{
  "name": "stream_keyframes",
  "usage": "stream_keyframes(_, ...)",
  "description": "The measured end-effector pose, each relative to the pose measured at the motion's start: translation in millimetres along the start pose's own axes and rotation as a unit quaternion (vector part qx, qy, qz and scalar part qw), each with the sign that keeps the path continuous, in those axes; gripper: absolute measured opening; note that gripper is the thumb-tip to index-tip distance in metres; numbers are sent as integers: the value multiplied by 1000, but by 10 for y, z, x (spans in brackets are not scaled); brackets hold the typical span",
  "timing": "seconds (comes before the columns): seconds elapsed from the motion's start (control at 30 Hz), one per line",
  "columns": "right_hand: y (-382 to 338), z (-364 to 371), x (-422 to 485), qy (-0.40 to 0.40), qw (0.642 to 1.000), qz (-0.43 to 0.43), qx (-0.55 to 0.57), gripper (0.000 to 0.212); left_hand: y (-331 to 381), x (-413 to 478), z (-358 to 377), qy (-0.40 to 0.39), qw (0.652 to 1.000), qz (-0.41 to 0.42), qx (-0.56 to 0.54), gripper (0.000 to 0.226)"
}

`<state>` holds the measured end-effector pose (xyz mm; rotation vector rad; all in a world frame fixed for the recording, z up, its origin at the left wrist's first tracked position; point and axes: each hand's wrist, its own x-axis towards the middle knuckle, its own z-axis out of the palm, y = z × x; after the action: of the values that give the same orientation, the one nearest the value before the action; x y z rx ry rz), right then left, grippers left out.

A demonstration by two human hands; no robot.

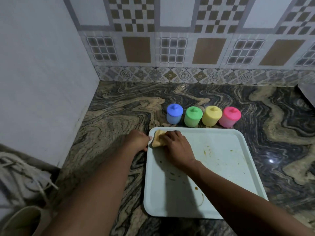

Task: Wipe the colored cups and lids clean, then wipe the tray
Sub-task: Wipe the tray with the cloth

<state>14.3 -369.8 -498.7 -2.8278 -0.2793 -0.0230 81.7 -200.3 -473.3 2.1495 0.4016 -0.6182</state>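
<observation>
A pale square tray (242, 167) lies on the marbled counter, with yellowish smears and crumbs on its floor. My right hand (177, 147) presses a yellow cloth (157, 138) onto the tray's far left corner, fingers curled over it. My left hand (138, 140) grips the tray's left rim beside that corner. Behind the tray stand lidded cups in a row: blue (174, 114), green (193, 116), yellow (211, 116) and pink (230, 117).
A white wall closes the left side and a tiled backsplash the back. A grey object (306, 92) juts in at the right edge. Cloth and a pale rounded thing (22, 218) sit at the lower left. Bare counter (122, 108) lies left of the cups.
</observation>
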Motion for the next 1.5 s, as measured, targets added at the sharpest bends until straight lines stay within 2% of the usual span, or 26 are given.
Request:
stream_keyframes(0.13,-50,21,-80,12,999,-12,-31,40,23,-23,13,11,1000,7,23,29)
stream_keyframes(0.37,-256,77,-859,-6,993,-113,-22,33,-1,-5,29,9,999,14,44,33)
stream_keyframes(0.53,-369,-73,-1430,-103,976,-192,30,28,-12,5,56,20,999,14,42,25)
stream_keyframes(0.6,-344,-175,-1409,-142,972,-176,66,28,-28,-15,66,31,998,27,53,26)
stream_keyframes(0.67,-267,-317,-1263,-146,971,-115,148,25,-110,-75,111,65,991,64,101,33)
stream_keyframes(0.73,-131,-487,-1011,-62,980,-23,188,31,-239,-179,206,111,974,107,168,38)
stream_keyframes(0.8,54,-604,-660,29,983,36,176,33,-377,-314,331,157,951,141,226,35)
stream_keyframes(0.87,215,-639,-293,52,988,68,128,34,-494,-409,429,188,934,155,260,35)
stream_keyframes(1.0,333,-387,-94,-46,999,15,9,44,-655,-465,549,210,925,150,278,42)
stream_keyframes(1.1,272,-172,-413,-47,998,6,-38,46,-646,-517,614,238,924,133,267,41)
stream_keyframes(1.27,50,-99,-1365,-23,998,-54,-10,37,-611,-629,676,258,927,99,254,41)
stream_keyframes(1.4,-74,-255,-2047,-107,988,-110,35,47,-616,-626,687,270,922,102,257,41)
stream_keyframes(1.5,24,-458,-1988,-143,984,-54,96,50,-621,-624,668,279,915,118,266,41)
